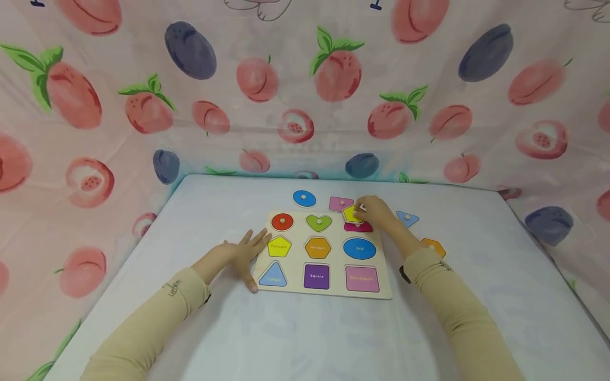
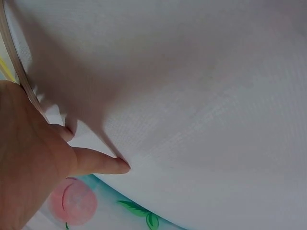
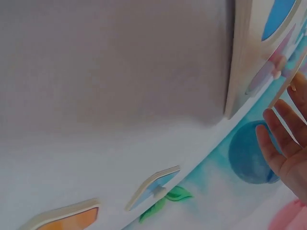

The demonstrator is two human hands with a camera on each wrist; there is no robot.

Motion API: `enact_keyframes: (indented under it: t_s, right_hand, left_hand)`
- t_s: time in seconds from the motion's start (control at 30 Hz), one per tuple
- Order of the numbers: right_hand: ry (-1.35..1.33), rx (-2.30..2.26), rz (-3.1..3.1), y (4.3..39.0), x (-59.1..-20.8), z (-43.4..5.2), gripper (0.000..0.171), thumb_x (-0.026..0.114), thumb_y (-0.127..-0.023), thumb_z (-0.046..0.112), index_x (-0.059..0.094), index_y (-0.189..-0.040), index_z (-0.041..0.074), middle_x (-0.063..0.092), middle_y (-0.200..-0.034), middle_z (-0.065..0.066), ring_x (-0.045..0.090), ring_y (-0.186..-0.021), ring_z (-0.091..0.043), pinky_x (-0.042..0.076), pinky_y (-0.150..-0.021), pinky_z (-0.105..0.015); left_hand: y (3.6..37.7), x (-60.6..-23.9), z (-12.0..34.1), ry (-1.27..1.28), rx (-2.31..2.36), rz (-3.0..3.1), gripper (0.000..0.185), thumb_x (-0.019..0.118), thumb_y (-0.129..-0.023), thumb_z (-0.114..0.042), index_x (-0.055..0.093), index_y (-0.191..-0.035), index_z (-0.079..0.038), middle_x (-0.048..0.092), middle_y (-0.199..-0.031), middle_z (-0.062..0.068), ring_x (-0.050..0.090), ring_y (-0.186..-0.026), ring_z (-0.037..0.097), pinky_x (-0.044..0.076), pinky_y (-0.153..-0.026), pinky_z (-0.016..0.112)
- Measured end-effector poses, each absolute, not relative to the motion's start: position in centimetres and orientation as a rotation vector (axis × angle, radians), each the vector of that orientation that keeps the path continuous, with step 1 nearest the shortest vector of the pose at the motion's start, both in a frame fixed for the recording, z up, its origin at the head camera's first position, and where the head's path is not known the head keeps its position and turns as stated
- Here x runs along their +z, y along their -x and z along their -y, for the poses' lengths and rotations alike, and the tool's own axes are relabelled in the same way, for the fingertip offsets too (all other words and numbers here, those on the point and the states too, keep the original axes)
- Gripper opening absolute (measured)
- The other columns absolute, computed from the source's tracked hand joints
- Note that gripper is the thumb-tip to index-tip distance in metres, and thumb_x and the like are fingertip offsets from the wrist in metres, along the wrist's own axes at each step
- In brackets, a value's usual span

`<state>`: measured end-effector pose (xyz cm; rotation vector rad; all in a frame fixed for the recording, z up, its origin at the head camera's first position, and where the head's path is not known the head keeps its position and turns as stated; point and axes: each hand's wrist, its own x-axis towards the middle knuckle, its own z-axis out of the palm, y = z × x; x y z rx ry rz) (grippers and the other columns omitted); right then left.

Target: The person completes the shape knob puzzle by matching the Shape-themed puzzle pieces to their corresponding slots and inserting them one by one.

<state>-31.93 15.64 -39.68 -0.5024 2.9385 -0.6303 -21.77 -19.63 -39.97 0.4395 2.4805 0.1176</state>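
Observation:
A wooden shape puzzle board (image 1: pixel 294 271) lies on the table. My right hand (image 1: pixel 377 212) pinches a yellow pentagon piece (image 1: pixel 350 214) over the board's top right corner, partly covering a magenta shape (image 1: pixel 358 227) there. In the right wrist view the right hand (image 3: pixel 290 129) shows its fingers at the thin edge of the piece (image 3: pixel 288 81). My left hand (image 1: pixel 242 255) rests at the board's left edge, fingers spread. A red circle piece (image 1: pixel 282 221) and a green heart piece (image 1: pixel 318 223), both with knobs, sit in the top row. The yellow pentagon recess (image 1: pixel 278 246) shows its printed word.
Behind the board lie a blue oval piece (image 1: pixel 304 199) and a pink rectangle piece (image 1: pixel 339 203). To its right are a light blue triangle piece (image 1: pixel 407 218) and an orange hexagon piece (image 1: pixel 434 246), partly behind the right sleeve (image 1: pixel 438 286). Fruit-printed cloth (image 1: pixel 295 153) hangs behind the white table (image 1: pixel 305 338).

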Motion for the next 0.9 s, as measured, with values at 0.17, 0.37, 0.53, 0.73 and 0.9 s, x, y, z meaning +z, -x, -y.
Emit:
enact_keyframes:
  t_s: [0.17, 0.37, 0.53, 0.73, 0.9]
  right_hand:
    - [0.583, -0.618, -2.944, 30.8, -39.0, -14.2, 0.016, 0.064, -0.09, 0.018, 0.065, -0.095, 0.003, 0.064, -0.094, -0.013, 0.055, -0.091, -0.027, 0.053, -0.084, -0.038]
    - [0.714, -0.558, -2.957, 30.2, -38.5, -12.9, 0.014, 0.066, -0.088, 0.018, 0.066, -0.092, 0.004, 0.063, -0.084, -0.009, 0.054, -0.078, -0.022, 0.051, -0.075, -0.033]
    - [0.822, -0.54, -2.966, 29.8, -38.6, -12.3, 0.012, 0.067, -0.088, 0.016, 0.066, -0.087, 0.004, 0.065, -0.08, -0.008, 0.054, -0.077, -0.023, 0.05, -0.077, -0.036]
    - [0.817, -0.56, -2.956, 28.4, -38.5, -10.9, 0.013, 0.066, -0.088, 0.016, 0.067, -0.091, 0.004, 0.068, -0.097, -0.011, 0.054, -0.08, -0.021, 0.051, -0.078, -0.033]
    - [0.824, -0.608, -2.92, 27.3, -38.2, -9.6, 0.013, 0.066, -0.088, 0.017, 0.069, -0.091, 0.005, 0.07, -0.099, -0.01, 0.055, -0.08, -0.019, 0.053, -0.077, -0.031]
  left_hand:
    - [21.5, -39.8, 19.6, -0.42, 0.122, -2.479, 0.135, 0.084, -0.057, -0.053, -0.005, -0.152, -0.019, -0.016, -0.159, 0.005, -0.012, -0.145, 0.039, 0.009, -0.096, 0.081]
    - [21.3, -39.6, 19.5, -0.423, 0.111, -2.48, 0.133, 0.084, -0.058, -0.052, -0.004, -0.153, -0.018, -0.012, -0.16, 0.007, -0.01, -0.145, 0.04, 0.011, -0.095, 0.081]
    - [21.5, -39.9, 19.5, -0.43, 0.103, -2.486, 0.135, 0.084, -0.057, -0.054, -0.004, -0.152, -0.019, -0.013, -0.16, 0.006, -0.01, -0.145, 0.039, 0.011, -0.095, 0.081]
    - [21.4, -39.7, 19.5, -0.43, 0.105, -2.482, 0.134, 0.084, -0.057, -0.053, -0.004, -0.152, -0.018, -0.012, -0.16, 0.007, -0.01, -0.145, 0.04, 0.011, -0.095, 0.081]
    - [21.6, -39.7, 19.6, -0.451, 0.097, -2.482, 0.135, 0.083, -0.058, -0.055, -0.006, -0.152, -0.018, -0.014, -0.159, 0.007, -0.01, -0.145, 0.04, 0.011, -0.095, 0.082]
